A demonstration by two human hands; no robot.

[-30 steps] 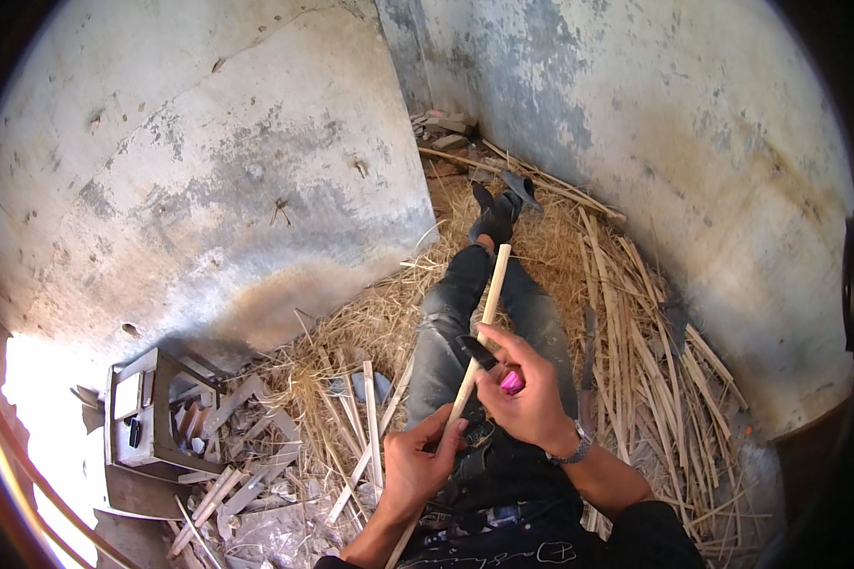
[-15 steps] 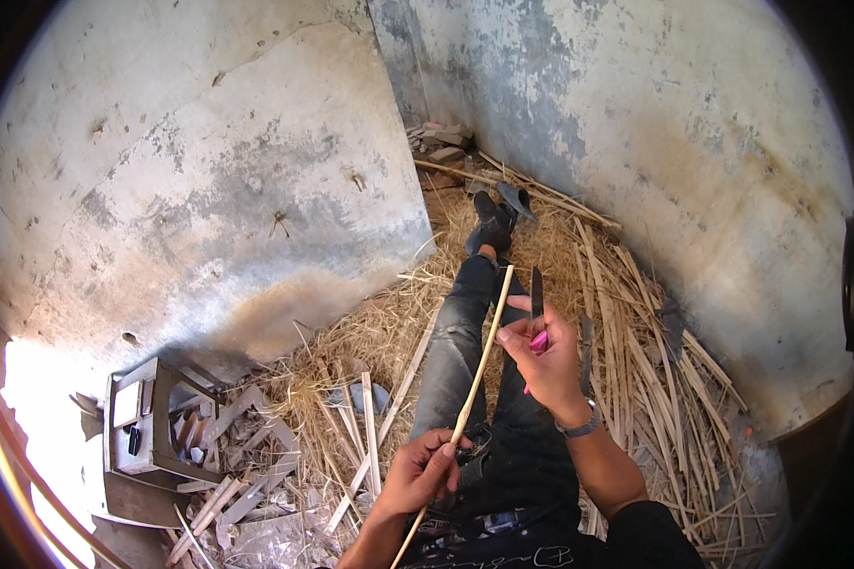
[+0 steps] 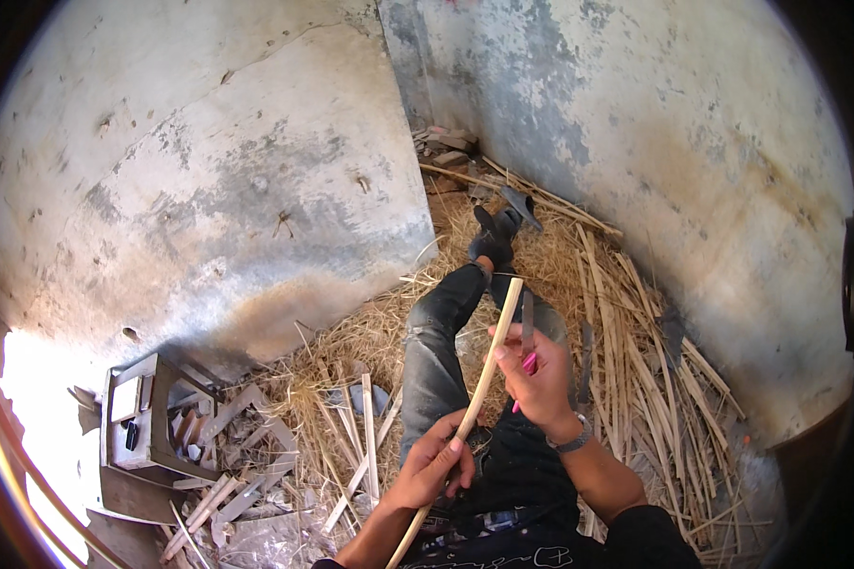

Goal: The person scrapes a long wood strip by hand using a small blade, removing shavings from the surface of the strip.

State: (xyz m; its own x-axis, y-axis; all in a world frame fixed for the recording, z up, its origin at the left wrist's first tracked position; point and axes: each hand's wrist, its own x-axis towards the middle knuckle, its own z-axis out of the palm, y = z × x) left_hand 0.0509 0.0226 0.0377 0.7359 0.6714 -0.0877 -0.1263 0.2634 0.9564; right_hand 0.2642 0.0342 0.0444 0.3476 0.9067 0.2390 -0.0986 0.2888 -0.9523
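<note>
A long pale split-wood strip [image 3: 485, 381] slants up across my lap. My left hand [image 3: 436, 462] is closed around its lower part, and the strip's tail runs down past my wrist. Near the upper end, my right hand [image 3: 538, 379] grips a knife with a bright pink handle [image 3: 529, 363]. The knife's dark blade [image 3: 528, 313] points away from me, just right of the strip. Fingers of that hand reach to the strip's edge, and whether they press on it is hard to make out. A watch [image 3: 571, 434] circles my right wrist.
Thin shavings [image 3: 351, 353] cover the floor around my outstretched legs. Many long strips [image 3: 626, 351] lie piled along the right wall. At the lower left stands a worn wooden cabinet [image 3: 142, 427] beside scrap wood [image 3: 256, 474]. Broken bricks [image 3: 451, 144] sit in the far corner.
The strip has turned, showing a broader face. My right hand and knife have come slightly nearer and lower. My left leg has bent outward at the knee.
</note>
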